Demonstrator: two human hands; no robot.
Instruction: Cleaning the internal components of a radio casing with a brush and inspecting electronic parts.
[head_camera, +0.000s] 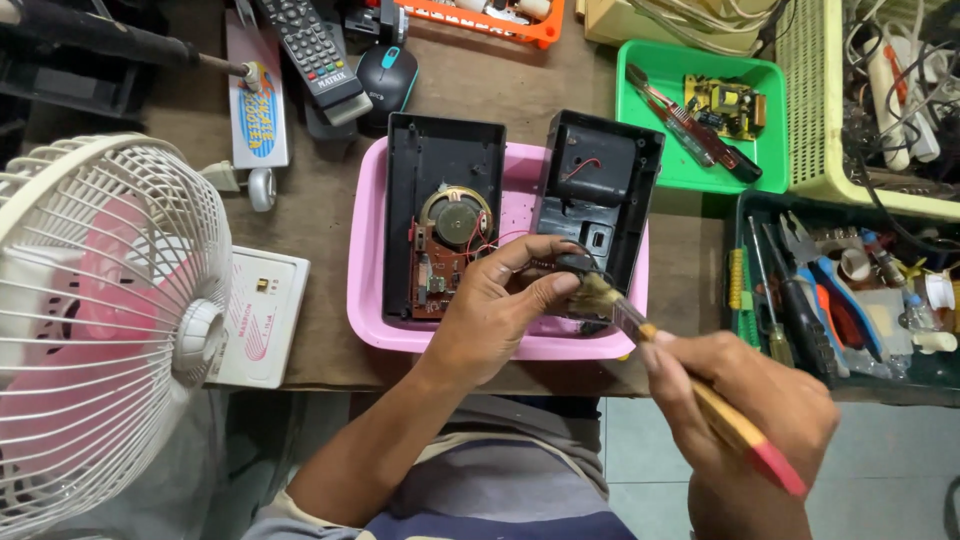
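Nearest to the person, the right hand (745, 400) was closed around the yellow and red handle of a paintbrush (690, 385), and its bristles touched a small dark part (575, 265). That part was pinched between the thumb and the fingers (530, 248) of the left hand (500, 305), so those fingers were closed on it; what kind of part it was I cannot tell.

Both hands were over the front edge of a pink tray (365, 280) that stood on the wooden tabletop (320, 200). Inside the tray, on its left side, lay an open black case half (440, 170) with a round speaker (455, 215) and a brown circuit board (435, 275). On the right side of the tray leaned the other black case half (600, 185), with a thin red wire in it.

Left of the tray stood a white fan with pink blades (100, 320), and a white box (265, 315) lay between them. Right of the tray was a dark bin with screwdrivers and pliers (800, 300). Behind the tray to the right stood a green tray (700, 120) with a small board and a tester pen. Behind the tray to the left lay a remote control (310, 50) and a computer mouse (388, 72).
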